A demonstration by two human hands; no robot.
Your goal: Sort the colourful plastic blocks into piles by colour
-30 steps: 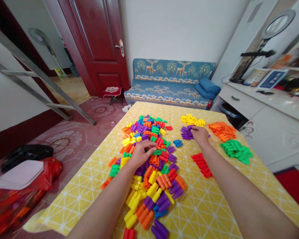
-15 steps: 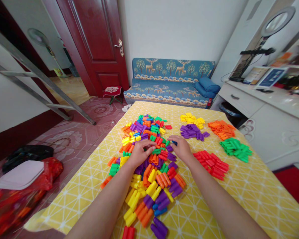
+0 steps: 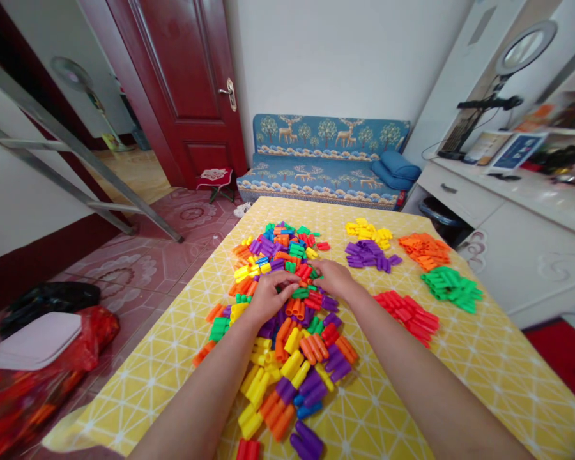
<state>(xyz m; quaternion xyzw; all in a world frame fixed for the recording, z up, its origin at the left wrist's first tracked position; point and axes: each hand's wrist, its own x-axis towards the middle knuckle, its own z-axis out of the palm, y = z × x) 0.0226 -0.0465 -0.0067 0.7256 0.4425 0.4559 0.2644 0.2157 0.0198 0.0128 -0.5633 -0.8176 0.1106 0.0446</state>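
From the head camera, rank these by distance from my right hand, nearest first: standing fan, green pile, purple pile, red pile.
From your right hand:
1. Purple pile: just right, slightly farther up the table
2. Red pile: right, nearer you
3. Green pile: near the table's right edge
4. Standing fan: far left, through the doorway

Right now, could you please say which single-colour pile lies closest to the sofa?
The yellow pile, just beyond the purple pile; others sit farther away.

mixed pile of bright plastic pieces [image 3: 292, 370], loosely heaped, sorted red pieces [image 3: 407, 314], green pieces [image 3: 452, 287] lying apart
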